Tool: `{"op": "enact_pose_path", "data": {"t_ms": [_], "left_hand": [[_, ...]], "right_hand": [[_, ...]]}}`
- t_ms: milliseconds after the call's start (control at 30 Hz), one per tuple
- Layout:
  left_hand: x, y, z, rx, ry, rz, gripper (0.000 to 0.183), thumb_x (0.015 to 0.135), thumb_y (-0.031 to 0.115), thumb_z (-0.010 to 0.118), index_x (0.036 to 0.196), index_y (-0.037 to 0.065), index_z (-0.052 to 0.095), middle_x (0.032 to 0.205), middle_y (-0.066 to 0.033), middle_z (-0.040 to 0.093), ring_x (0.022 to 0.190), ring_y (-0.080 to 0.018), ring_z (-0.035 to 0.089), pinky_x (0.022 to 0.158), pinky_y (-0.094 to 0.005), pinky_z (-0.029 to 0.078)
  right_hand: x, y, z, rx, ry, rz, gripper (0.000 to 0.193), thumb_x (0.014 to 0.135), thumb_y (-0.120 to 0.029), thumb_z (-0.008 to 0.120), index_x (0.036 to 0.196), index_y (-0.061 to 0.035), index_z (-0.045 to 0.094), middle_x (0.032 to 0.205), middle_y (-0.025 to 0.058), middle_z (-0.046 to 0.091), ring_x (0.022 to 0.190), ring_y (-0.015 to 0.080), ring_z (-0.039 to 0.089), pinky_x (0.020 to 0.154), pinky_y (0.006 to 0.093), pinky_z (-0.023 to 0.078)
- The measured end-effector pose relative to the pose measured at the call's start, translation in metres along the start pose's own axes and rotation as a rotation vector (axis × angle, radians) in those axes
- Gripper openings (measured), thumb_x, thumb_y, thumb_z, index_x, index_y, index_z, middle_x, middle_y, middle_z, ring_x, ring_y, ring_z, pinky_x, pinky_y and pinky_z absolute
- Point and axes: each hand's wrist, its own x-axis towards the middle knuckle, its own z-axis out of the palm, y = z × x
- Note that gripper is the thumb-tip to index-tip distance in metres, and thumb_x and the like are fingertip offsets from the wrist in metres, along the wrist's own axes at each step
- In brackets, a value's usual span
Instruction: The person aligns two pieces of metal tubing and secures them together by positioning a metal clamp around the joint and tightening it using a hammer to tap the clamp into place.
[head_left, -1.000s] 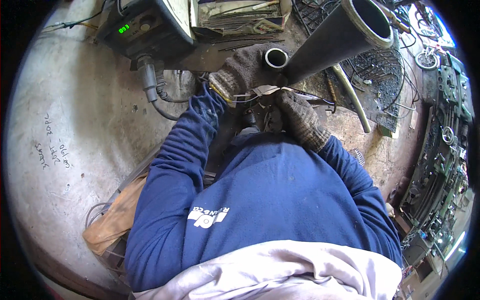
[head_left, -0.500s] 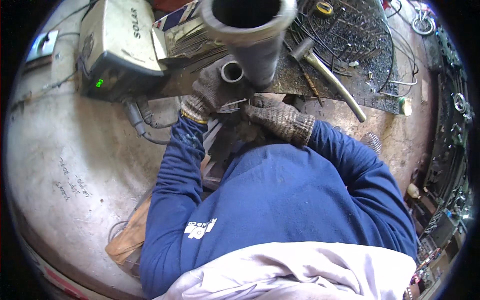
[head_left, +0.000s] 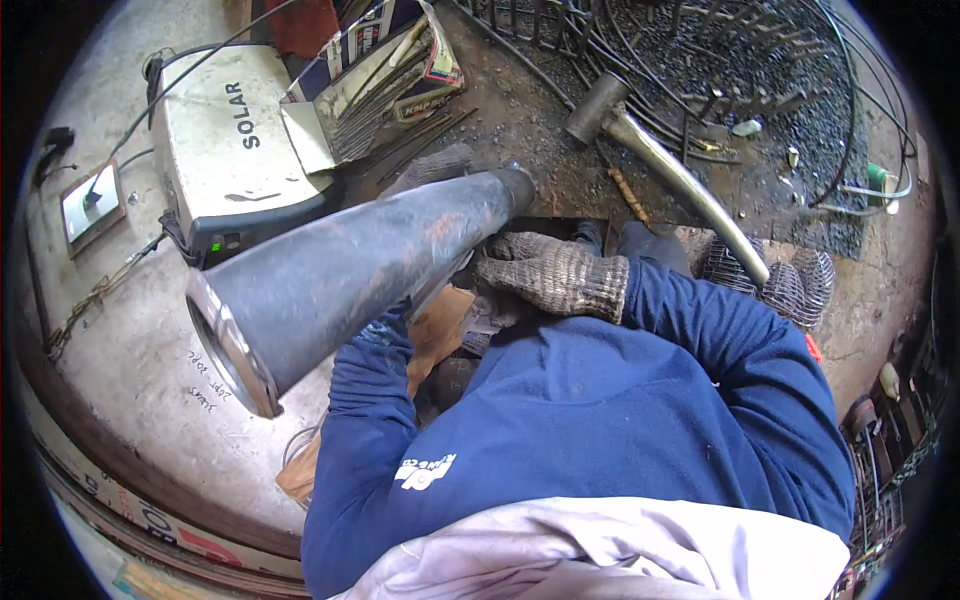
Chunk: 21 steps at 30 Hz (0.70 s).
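Note:
A dark grey metal pipe (head_left: 370, 265) lies tilted across the view in front of me. Its wide open end points to the lower left, and its narrower end is over the metal worktable (head_left: 510, 120). My left hand (head_left: 435, 165), in a grey knit glove, shows past the pipe's far side and is closed on it; the pipe hides most of the fingers. My left forearm passes beneath the pipe. Close to the narrow end, on the near side, my gloved right hand (head_left: 555, 272) is closed. Whatever its fingers hold is hidden.
A hammer (head_left: 685, 180) lies on the worktable beside a thin brown rod (head_left: 628, 195). Cables (head_left: 650, 65) and dark metal grit spread behind them. At the left are a white machine box (head_left: 240, 140) and a torn carton of rods (head_left: 385, 95). Wire coils (head_left: 800, 285) sit at the right.
The pipe has swung from upright, mouth up, to tilted with its wide end at the lower left. It now covers much of my left hand. The view has shifted slightly.

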Motion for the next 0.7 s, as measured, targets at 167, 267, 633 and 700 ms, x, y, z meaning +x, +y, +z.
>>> {"op": "enact_pose_path", "data": {"t_ms": [167,267,633,700], "left_hand": [[-0.022,0.002,0.011,-0.029,0.028,-0.061,0.06,0.073,0.04,0.09,0.119,0.008,0.069,0.116,-0.0134,0.072,0.108,-0.0295,0.069,0.092,-0.0387,0.056],[-0.026,0.006,0.017,-0.047,0.034,-0.074,0.06,0.074,0.039,0.09,0.12,0.008,0.069,0.116,-0.0134,0.072,0.108,-0.0297,0.069,0.092,-0.039,0.055],[-0.022,0.015,0.015,-0.064,0.086,-0.029,0.059,0.074,0.037,0.09,0.122,0.009,0.068,0.118,-0.0134,0.071,0.109,-0.0303,0.069,0.094,-0.0399,0.055],[-0.021,0.017,0.015,-0.06,0.088,-0.017,0.059,0.074,0.037,0.09,0.122,0.009,0.068,0.118,-0.0133,0.071,0.109,-0.0305,0.068,0.095,-0.04,0.055]], "right_hand": [[0.019,-0.032,-0.048,0.715,-0.206,0.448,0.04,0.098,-0.016,0.051,0.136,-0.0086,0.06,0.127,0.021,0.062,0.115,0.038,0.062,0.098,0.0442,0.052],[0.01,-0.013,-0.032,0.076,-0.094,0.032,0.041,0.097,-0.016,0.051,0.137,-0.0101,0.059,0.129,0.0211,0.062,0.116,0.0378,0.062,0.098,0.0441,0.053],[0.032,-0.036,-0.056,0.812,-0.177,0.658,0.024,0.096,-0.02,0.059,0.106,-0.0031,0.073,0.091,0.0121,0.073,0.081,0.0238,0.072,0.075,0.0368,0.058],[0.025,-0.027,-0.042,0.531,-0.067,0.403,0.024,0.095,-0.022,0.06,0.103,-0.0036,0.074,0.089,0.0124,0.072,0.079,0.0226,0.072,0.072,0.0358,0.058]]}}
